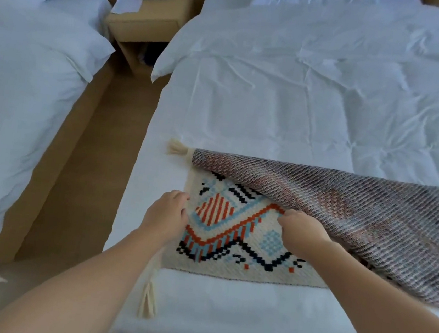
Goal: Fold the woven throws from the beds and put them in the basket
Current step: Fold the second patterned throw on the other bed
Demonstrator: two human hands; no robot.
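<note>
A cream woven throw [232,233] with orange, blue and black patterns lies across the foot of the right bed [303,93]. Its right part is folded back over itself, showing the grey striped underside [358,209]. Cream tassels hang at its left corners. My left hand [167,214] pinches the throw's left edge. My right hand [301,231] grips the lifted folded layer near the middle. No basket is in view.
A second white bed [26,76] with a pillow stands at the left, across a tan floor aisle [84,164]. A wooden nightstand [150,18] with a black box and white paper sits between the beds at the back.
</note>
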